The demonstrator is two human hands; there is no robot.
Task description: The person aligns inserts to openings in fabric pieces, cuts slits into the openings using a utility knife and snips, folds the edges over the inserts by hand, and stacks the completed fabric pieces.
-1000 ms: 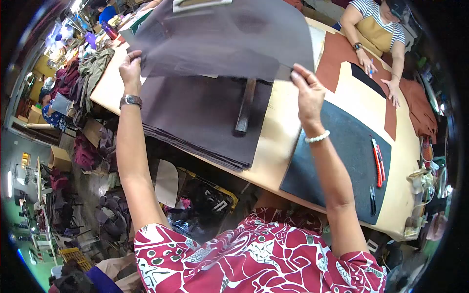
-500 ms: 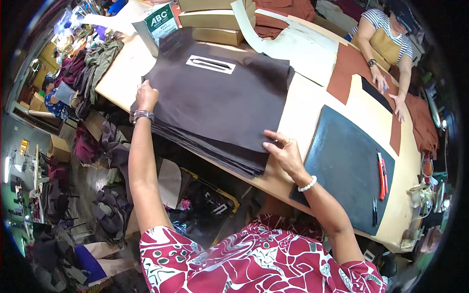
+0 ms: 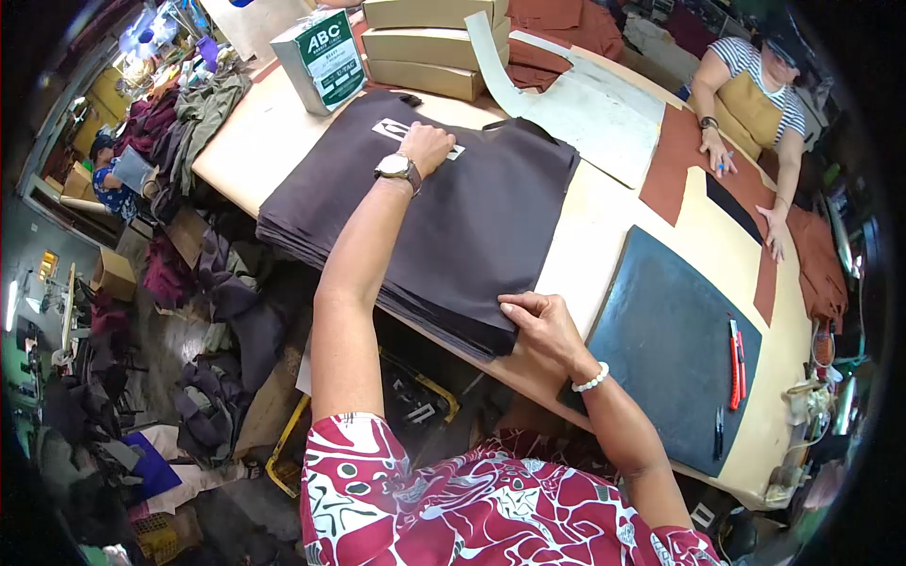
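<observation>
A stack of dark brown cut fabric pieces lies on the table. On its top piece sits a white card with a slot-shaped cutout, partly covered by my left hand. Fingers curled and pressed together, my left hand is closed on the card's middle; the fingertips are hidden. At the stack's near right corner my right hand pinches the edge of the fabric between thumb and fingers.
A dark cutting mat at right bears red cutters and a dark pen-like tool. Behind the stack stand a green-and-white can and cardboard boxes. A co-worker handles rust-brown fabric across the table.
My left hand has left the fabric's left edge and moved right and up onto the white card. The raised top piece now lies flatter. My right hand has moved slightly nearer along the corner.
</observation>
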